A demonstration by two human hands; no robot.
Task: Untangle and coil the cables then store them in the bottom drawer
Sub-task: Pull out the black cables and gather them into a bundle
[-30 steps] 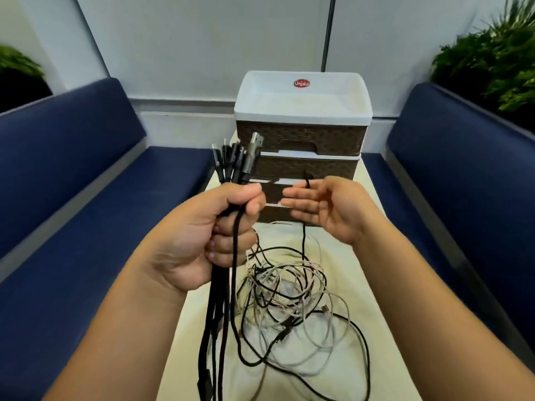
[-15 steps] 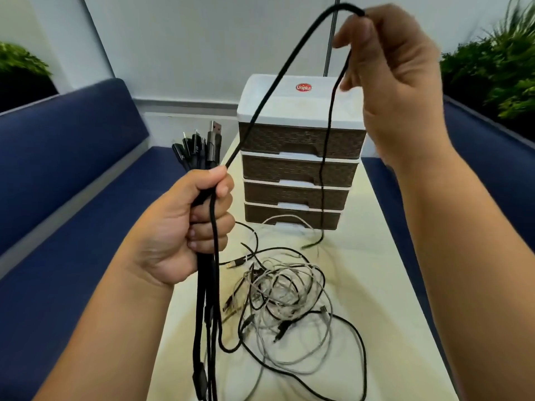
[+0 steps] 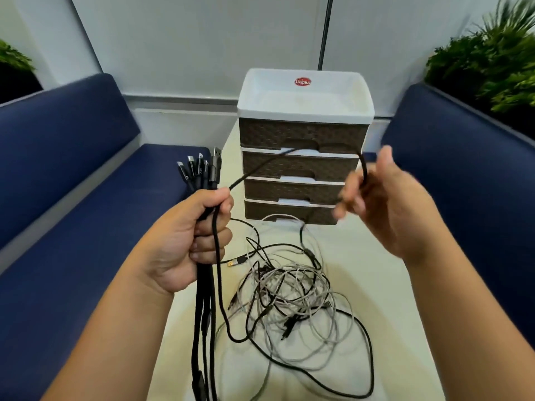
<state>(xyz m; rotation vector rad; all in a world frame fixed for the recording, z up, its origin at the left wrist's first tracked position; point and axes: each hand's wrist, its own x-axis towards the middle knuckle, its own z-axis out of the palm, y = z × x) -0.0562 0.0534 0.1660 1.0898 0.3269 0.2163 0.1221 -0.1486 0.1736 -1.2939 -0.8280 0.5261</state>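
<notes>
Blue benches flank our pale desk [image 3: 376, 285]. Most cables [image 3: 289, 287] still lie tangled mid-desk, nothing coiled, and the bottom drawer [image 3: 289, 211] of the drawer unit [image 3: 304, 117] at the far edge is closed. Our left hand [image 3: 191, 241] grips a bundle of black cables [image 3: 202, 299]; our blurred right hand [image 3: 385, 204] pinches one black cable [image 3: 260, 169].

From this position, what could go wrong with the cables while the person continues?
1. The black cable arcs from the left hand to the right hand, and its lower part runs into the tangled pile; pulling may tighten knots.
2. The left hand grips a bundle of cables; adding another could loosen that grip.
3. All drawers look closed, including the bottom drawer, and both hands are occupied.
</notes>
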